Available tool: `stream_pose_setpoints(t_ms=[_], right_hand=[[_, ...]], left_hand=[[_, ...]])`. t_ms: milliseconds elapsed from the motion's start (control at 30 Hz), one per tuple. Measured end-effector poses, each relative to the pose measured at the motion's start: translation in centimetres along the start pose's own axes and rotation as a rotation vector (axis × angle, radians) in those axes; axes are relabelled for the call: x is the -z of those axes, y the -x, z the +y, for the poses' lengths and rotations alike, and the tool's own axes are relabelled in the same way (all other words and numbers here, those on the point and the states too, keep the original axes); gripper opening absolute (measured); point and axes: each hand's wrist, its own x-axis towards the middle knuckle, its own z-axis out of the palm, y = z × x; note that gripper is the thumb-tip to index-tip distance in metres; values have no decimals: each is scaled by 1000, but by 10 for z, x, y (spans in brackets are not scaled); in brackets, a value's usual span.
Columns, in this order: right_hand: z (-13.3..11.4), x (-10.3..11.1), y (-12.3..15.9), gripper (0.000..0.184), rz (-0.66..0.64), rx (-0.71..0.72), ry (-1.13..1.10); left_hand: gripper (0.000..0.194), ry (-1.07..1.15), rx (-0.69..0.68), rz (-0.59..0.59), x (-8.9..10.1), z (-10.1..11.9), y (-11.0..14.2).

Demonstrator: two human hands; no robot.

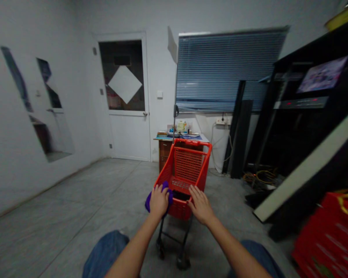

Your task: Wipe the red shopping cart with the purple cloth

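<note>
A small red plastic shopping cart (188, 162) with dark legs and wheels stands upright between my knees, its basket open at the top. My left hand (159, 201) is closed on a purple cloth (149, 200), pressing it against the left corner of the basket's near rim. Part of the cloth hangs outside the basket. At the right corner of that rim, my right hand (200, 204) grips the cart, thumb on the near edge and fingers over the side. A dark opening shows inside the basket between both hands.
Behind the cart stands a desk (165, 148) with small items on top. A black rack (301, 127) with cables (263, 176) below it, a leaning pale panel (307, 166) and a red bag (330, 231) are at right. A white door (129, 135) and a mirror (50, 116) are at left.
</note>
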Motion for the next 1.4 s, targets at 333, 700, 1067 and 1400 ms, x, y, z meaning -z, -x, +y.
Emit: stream_pose_setpoints(t_ms=[333,700,1067,1400], right_hand=[[29,-9,-10,58,20,48,-41],[14,-19,-19,59,18,43,-76],[27,-9,-15,59,36,31,-6],[30,-27,-35,57,26,-10,-35]], left_hand=[[34,76,-179,-37,-4,31,14],[34,44,-9,51,-10,61,20],[34,6,-22,9,1,-2,2],[31,65,-52,-33,-18,66,-6]])
